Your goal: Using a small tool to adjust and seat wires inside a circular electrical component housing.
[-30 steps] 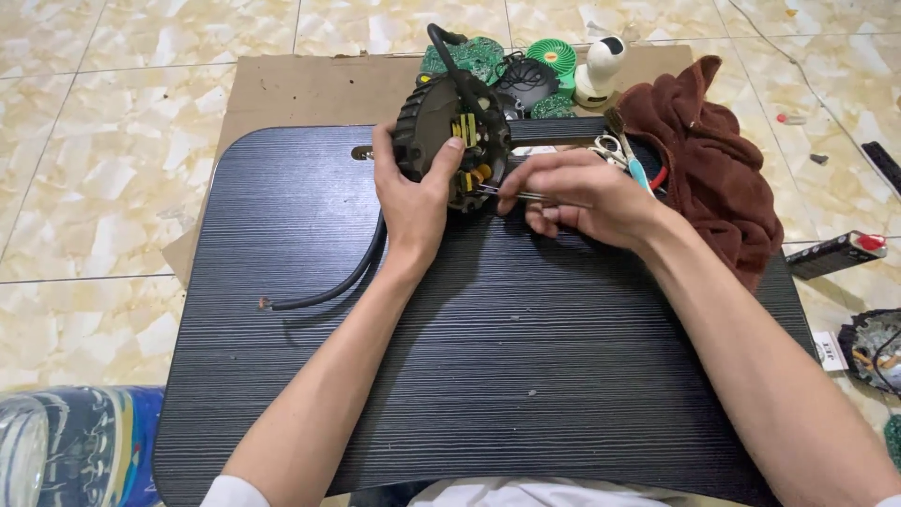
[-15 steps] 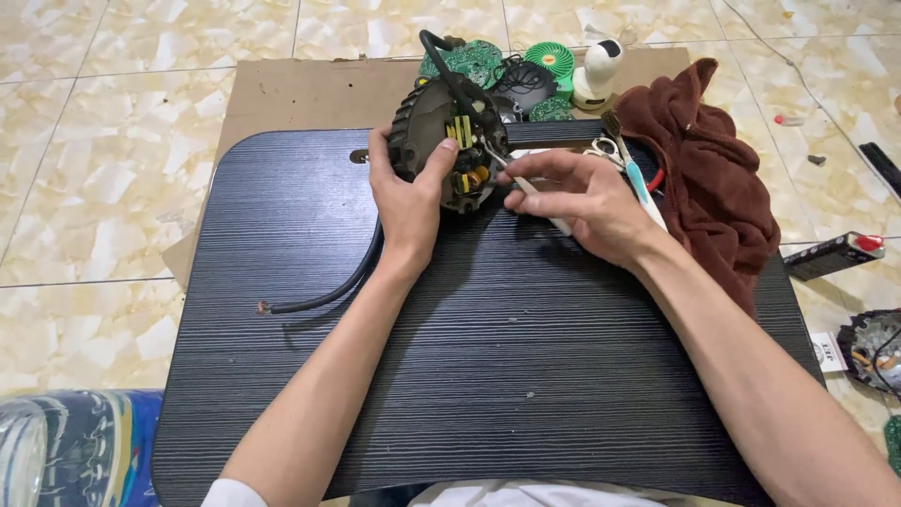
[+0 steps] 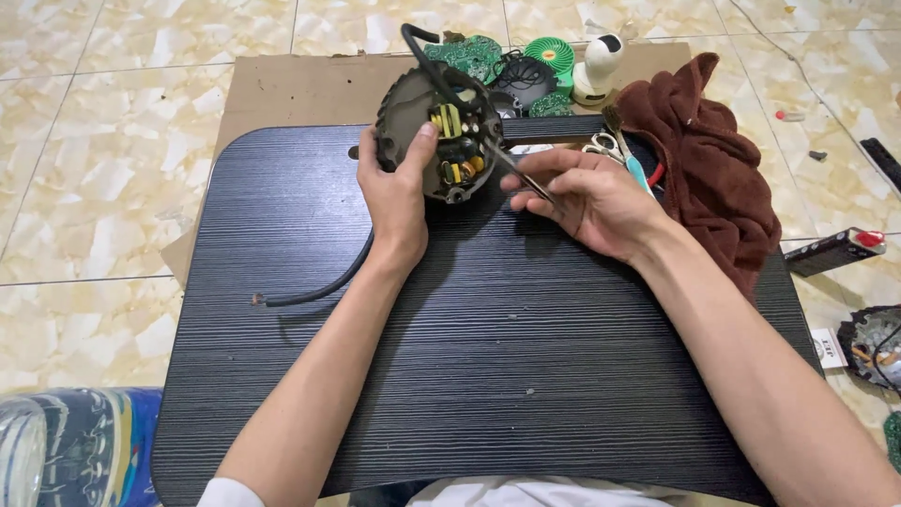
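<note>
Left hand (image 3: 399, 192) fingers clamped on round black housing (image 3: 436, 131) tilted up at worktop (image 3: 488, 357) far edge; right hand (image 3: 591, 197) fingers pinched together on thin metal tool (image 3: 514, 171), tip angled up-left into housing's open face.

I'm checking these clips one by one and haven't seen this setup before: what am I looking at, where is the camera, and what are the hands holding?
The camera sits on a person's head and looks down at their own bare hands. The left hand props up a round black device with its electronics exposed. The right hand pinches thin metal tweezers pointed into it. Both work over a dark table. A black cable trails left. Behind lie green circuit boards, scissors and a brown cloth.
</note>
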